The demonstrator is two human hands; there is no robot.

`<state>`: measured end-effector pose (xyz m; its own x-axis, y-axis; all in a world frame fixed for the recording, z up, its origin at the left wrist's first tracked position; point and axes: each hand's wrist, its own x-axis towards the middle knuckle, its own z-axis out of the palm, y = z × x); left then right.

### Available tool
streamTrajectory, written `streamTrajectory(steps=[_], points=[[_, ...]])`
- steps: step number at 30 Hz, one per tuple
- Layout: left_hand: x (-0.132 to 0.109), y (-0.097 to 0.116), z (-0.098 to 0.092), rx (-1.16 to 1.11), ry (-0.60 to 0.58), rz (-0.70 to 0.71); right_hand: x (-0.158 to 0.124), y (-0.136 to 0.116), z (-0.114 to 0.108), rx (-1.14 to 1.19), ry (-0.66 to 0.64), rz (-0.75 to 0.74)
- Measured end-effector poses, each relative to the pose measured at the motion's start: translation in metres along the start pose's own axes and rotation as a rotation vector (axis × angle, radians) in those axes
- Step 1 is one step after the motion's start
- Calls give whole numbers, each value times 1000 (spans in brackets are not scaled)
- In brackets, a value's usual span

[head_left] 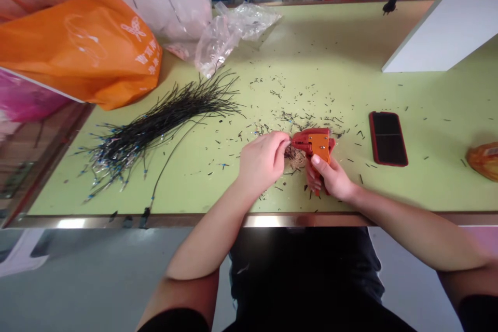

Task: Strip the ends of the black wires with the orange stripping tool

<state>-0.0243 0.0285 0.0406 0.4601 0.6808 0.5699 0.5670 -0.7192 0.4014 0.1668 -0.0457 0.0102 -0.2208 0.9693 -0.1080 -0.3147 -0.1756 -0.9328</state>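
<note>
My right hand (329,179) is shut around the grip of a red and orange hand crimping tool (314,144), which it holds just above the pale green table (350,62). My left hand (263,160) pinches something thin against the tool's left end; it looks like a wire end, but the fingers mostly hide it. A loose bundle of black wires (155,129) with small blue and metal-tipped ends lies to the left. Dark wire offcuts (299,119) are scattered around both hands.
A black phone in a red case (388,138) lies right of the hands. An orange plastic bag (81,44) and clear plastic bags (221,36) sit at the far left. A white panel (436,26) stands at the back right, and an orange packet (484,161) lies at the right edge.
</note>
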Motion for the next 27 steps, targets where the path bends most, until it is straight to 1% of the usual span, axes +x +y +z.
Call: streamTrajectory(steps=[4,6,8,9,10,11,12,13,14,15,16,17,19,21,24,27], points=[[0,6,-5,-60,33,4,-6,-3,-1,-87,-41,-74],[1,-4,-9,-79,78,-6,-11,-11,-4,-77,-43,-109],[6,-24,-14,-90,222,-68,-14,-23,-10,7,1,-206],[9,-37,-17,-95,351,-130,-15,-30,-14,72,51,-280],[12,-48,-19,-113,514,-184,-15,-37,-18,121,122,-335],[14,-56,-20,-135,599,-219,-14,-43,-21,162,227,-352],[15,-61,-20,-144,635,-233,-13,-46,-23,162,286,-357],[16,-60,-19,-143,587,-232,-11,-47,-25,148,322,-334],[15,-54,-16,-146,482,-241,-9,-46,-25,126,332,-302],[13,-45,-12,-131,369,-232,-6,-42,-24,98,313,-264],[10,-33,-8,-108,260,-206,-5,-36,-22,66,267,-215],[7,-20,-5,-76,201,-170,-3,-30,-19,40,195,-173],[2,2,1,-20,147,-87,-2,-19,-13,2,58,-97],[0,15,3,14,135,-19,-3,-11,-9,-12,-16,-61],[-2,20,4,15,123,40,-3,-7,-7,-27,-38,-57],[-3,20,5,-29,111,49,-1,-6,-9,-44,-39,-42]])
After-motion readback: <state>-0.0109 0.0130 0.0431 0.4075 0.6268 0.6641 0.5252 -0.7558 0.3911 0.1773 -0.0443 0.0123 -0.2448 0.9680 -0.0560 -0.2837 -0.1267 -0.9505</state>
